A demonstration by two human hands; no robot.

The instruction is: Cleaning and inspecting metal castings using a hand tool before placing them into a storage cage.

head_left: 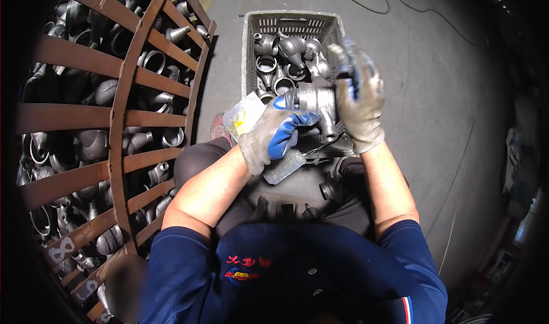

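Note:
A grey metal casting [320, 104] with a threaded collar and a narrow tubular end is in front of me, over the near part of the crate. My left hand [274, 130], in a grey glove with blue palm coating, closes on the collar side of the casting. My right hand [363, 92], gloved alike, is raised just right of the casting; its fingers look apart, with the tips blurred. Beside my left hand is a clear plastic container [244, 117] with small yellow bits. Another clear plastic piece [285, 167] shows below that hand.
A grey plastic crate [247, 55] ahead holds several similar castings [293, 48]. At left stands a brown slatted metal bin [117, 147] full of castings. A dark round part [330, 188] is near my legs. A black cable [366, 10] runs across the far floor.

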